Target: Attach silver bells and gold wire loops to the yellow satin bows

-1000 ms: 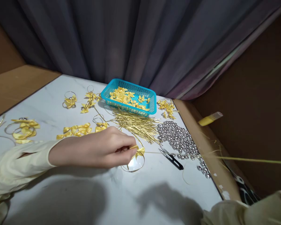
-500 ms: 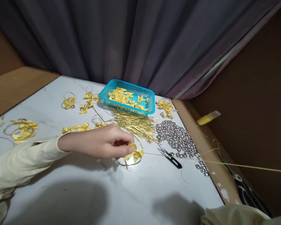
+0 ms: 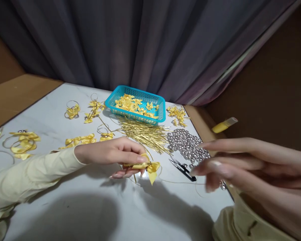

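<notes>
My left hand pinches a yellow ribbon bow with a gold wire tie, just above the white tabletop. A thin thread runs from the bow to the right and goes out of sight by my other hand. My right hand is raised at the right with its fingers apart, and nothing is visibly gripped in it. Just left of its fingertips lie black-handled thread snips. Behind them spreads a heap of silver beads, partly covered by the fingers.
A blue basket holding yellow bows stands at the back, with a pile of gold wire ties before it. Yellow bows with loops lie at the left. A yellow tube lies on the cardboard at right.
My right hand has come into view from the right, and the taut thread has gone slack. My left hand has turned the bow and moved slightly right.
</notes>
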